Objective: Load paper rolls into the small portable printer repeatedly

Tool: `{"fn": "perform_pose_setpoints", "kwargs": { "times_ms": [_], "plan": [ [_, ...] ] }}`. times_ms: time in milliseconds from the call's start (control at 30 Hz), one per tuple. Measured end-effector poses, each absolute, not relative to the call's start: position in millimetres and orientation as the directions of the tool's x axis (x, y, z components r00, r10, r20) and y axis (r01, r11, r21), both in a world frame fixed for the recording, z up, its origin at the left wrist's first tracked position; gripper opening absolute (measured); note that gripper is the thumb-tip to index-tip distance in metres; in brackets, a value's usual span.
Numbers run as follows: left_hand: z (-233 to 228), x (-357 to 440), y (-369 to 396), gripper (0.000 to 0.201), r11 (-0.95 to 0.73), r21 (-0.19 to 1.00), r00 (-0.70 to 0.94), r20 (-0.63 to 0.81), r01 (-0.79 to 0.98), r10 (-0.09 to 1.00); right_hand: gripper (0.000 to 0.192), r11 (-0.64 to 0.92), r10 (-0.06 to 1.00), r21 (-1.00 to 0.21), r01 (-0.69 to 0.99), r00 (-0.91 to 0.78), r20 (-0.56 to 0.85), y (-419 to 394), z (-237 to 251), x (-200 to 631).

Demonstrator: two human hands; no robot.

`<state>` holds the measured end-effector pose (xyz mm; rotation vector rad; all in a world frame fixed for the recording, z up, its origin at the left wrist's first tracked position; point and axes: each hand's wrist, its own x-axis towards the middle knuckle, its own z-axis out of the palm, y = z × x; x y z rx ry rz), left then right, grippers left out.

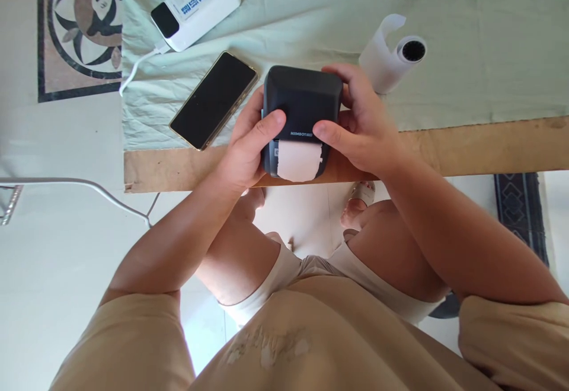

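1. The left hand (249, 148) and the right hand (360, 124) are both clamped on a small dark printer (302, 109), one on each side, thumbs lying across its front just above the slot. The printer sits at the near edge of the surface (489, 148), its front overhanging slightly.
2. A short tongue of white paper (299, 161) hangs out of the slot. A thumb that slid down could crease or tear it, or drag it askew in the feed.
3. With the printer so close to the edge, a loosened grip could tip it off onto the floor (53, 249) or the knees below.
4. The phone (213, 101) lies just beside the left hand; a sideways nudge of the wrist could push it towards the edge.
5. The paper roll (391, 53) lies near the right hand with its loose end curled up, and could roll if the cloth (466, 35) is tugged.
6. The power bank (195, 3) sits farther off, its white cable (133, 71) running over the surface's left side, where it could snag.
7. Hidden: the printer's sides and back behind the fingers, any buttons, and where the cable ends. Whether the paper bears print is hard to make out. The power bank's label is too small to read.
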<state>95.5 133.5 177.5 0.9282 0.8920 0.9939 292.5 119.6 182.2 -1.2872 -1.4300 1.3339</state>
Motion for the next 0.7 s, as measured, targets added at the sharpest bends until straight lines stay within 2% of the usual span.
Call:
{"fn": "perform_pose_setpoints", "kwargs": {
  "times_ms": [100,200,333,433,567,700],
  "plan": [
    [181,95,134,0.041,0.273,0.921,0.298,-0.188,-0.278,0.936,0.064,-0.039,0.979,-0.979,0.202,-0.187,-0.078,120,180,292],
    [187,97,133,0.036,0.289,0.915,0.295,-0.205,-0.280,0.933,0.067,-0.015,0.978,-0.966,0.260,-0.198,-0.069,121,177,293],
    [192,99,133,0.038,0.336,0.888,0.352,-0.220,-0.313,0.910,0.071,-0.003,0.977,-0.973,0.233,-0.206,-0.052,121,176,295],
    [192,103,135,0.040,0.373,0.843,0.311,-0.261,-0.389,0.914,0.073,-0.020,0.977,-0.975,0.223,-0.201,-0.066,121,179,296],
    [189,107,135,0.023,0.401,0.805,0.227,-0.333,-0.436,0.915,0.056,0.037,0.988,-0.967,0.253,-0.155,-0.003,118,186,297],
    [191,107,135,0.031,0.512,0.756,0.310,-0.413,-0.408,0.856,0.050,0.057,0.988,-0.952,0.302,-0.153,0.010,115,191,298]
  ]
}}
